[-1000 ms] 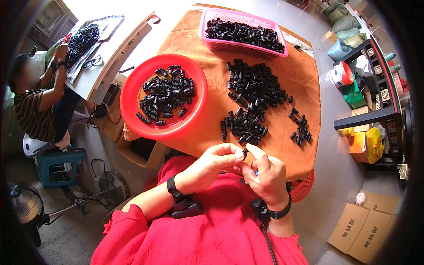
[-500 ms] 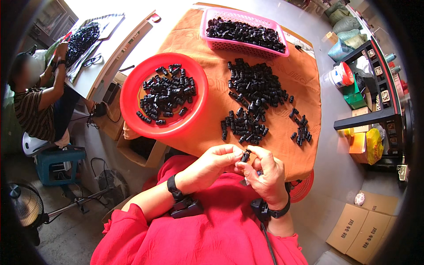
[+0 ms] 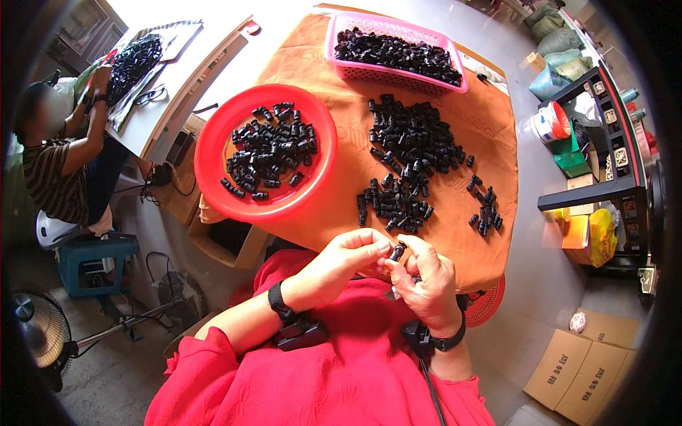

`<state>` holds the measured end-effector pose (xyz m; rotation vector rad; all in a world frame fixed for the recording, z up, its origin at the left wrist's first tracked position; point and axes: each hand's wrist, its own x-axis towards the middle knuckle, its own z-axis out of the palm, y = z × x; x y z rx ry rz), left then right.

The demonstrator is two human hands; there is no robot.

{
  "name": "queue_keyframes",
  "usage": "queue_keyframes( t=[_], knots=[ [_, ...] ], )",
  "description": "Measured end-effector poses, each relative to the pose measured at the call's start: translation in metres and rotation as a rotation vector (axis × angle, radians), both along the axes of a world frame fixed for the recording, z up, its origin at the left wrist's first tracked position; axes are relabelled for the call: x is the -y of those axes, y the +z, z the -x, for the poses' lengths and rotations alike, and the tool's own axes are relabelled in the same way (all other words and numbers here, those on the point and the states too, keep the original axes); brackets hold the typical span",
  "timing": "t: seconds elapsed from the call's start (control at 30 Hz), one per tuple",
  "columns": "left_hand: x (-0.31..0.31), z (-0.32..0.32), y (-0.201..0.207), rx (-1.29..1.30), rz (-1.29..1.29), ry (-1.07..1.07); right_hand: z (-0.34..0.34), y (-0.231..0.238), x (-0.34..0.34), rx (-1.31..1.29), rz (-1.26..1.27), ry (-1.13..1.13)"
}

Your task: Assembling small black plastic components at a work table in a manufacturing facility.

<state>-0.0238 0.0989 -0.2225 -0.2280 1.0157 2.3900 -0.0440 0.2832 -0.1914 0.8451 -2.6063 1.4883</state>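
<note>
At the table's near edge, my right hand (image 3: pixel 428 287) pinches a small black cylindrical plastic part (image 3: pixel 398 252), shaped like a cord lock, between thumb and fingers. Close beside its left side, my left hand (image 3: pixel 348 261) has thumb and forefinger pressed together. Whatever is between those fingertips is too small to make out. Ahead of my hands lie a loose group of like black parts (image 3: pixel 398 204) and a larger heap (image 3: pixel 412 131). Several more sit in a small group (image 3: pixel 486 211) on the right.
A red round basin (image 3: pixel 206 181) with black parts stands at left on the orange cloth (image 3: pixel 320 220). The pink basket (image 3: pixel 465 84) at the back holds small black pieces. Another person (image 3: pixel 60 163) works at a white table far left. A fan (image 3: pixel 39 334) stands lower left, a black rack (image 3: pixel 593 195) right.
My left fingertips have drawn slightly away from the black part, which shows more of its length in my right hand. Otherwise both hands stay nearly in place.
</note>
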Motion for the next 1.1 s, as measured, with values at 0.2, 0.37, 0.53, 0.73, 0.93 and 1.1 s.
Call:
queue_keyframes(
  t=[0.2, 0.37, 0.53, 0.73, 0.93, 1.1],
  knots=[
    [0.005, 0.003, -0.001, 0.009, -0.041, -0.024, 0.002, 0.003, -0.002, 0.026, -0.007, 0.041],
    [-0.002, 0.001, -0.004, 0.08, -0.155, -0.002, 0.005, 0.003, -0.001, -0.116, -0.13, 0.088],
    [0.004, 0.003, -0.004, 0.123, -0.216, -0.023, 0.008, 0.009, 0.002, -0.109, -0.273, 0.137],
    [0.022, 0.016, 0.013, 0.23, 0.111, 0.004, 0.009, 0.004, -0.009, 0.063, -0.098, -0.019],
    [0.015, 0.02, -0.009, -0.587, 1.375, 0.097, 0.008, -0.001, -0.01, 0.115, -0.003, -0.137],
    [0.003, 0.026, -0.01, -0.585, 1.695, 0.031, 0.007, -0.003, -0.007, 0.155, 0.017, -0.141]
  ],
)
